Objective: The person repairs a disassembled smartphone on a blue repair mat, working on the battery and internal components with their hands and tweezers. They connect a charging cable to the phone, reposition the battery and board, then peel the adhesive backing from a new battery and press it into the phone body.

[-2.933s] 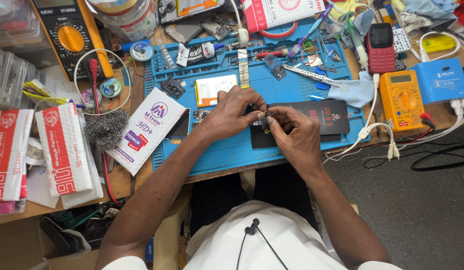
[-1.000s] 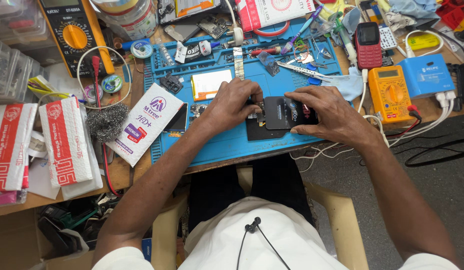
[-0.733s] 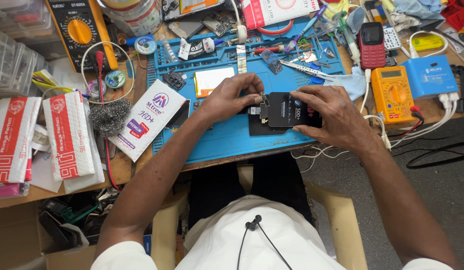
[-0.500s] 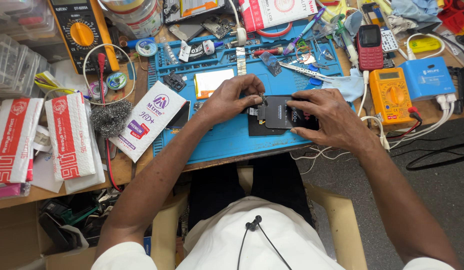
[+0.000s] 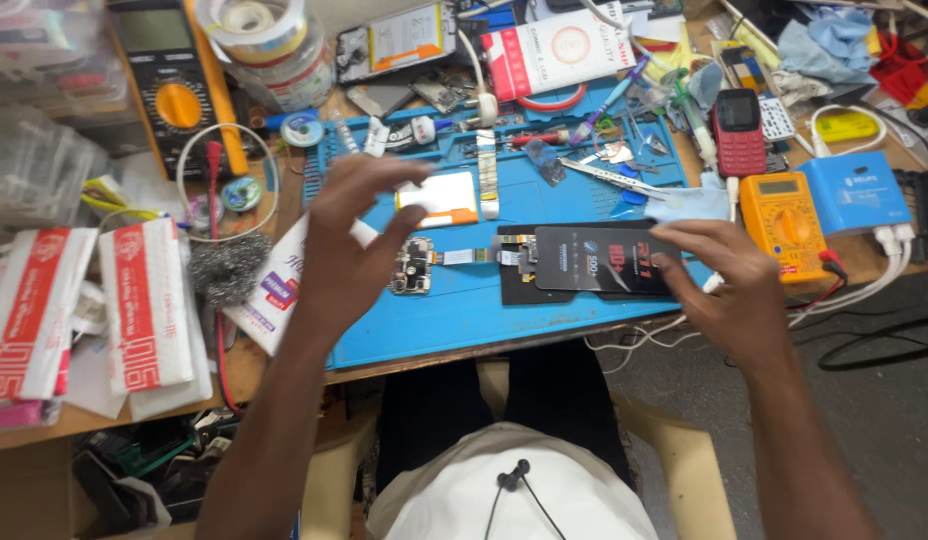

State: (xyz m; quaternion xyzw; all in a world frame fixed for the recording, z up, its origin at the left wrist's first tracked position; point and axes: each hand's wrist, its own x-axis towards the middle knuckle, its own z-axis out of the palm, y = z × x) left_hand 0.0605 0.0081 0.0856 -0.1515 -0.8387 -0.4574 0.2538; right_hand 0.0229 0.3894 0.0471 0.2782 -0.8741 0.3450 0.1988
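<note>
— Head view: where's the flat black rectangular phone screen (image 5: pixel 592 262)?
— Lengthwise across the blue silicone work mat (image 5: pixel 544 320); right hand (image 5: pixel 729 285) grips its right end. Left hand (image 5: pixel 356 240) hovers open, empty, farther left.

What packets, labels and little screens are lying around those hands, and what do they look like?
Phone screen panel: black rectangle on the blue mat, under the right hand.
White packet: beneath the left hand.
Two red-and-white packets: far left.
Orange meter: grey display, right.
Blue box: labelled, far right.
</note>
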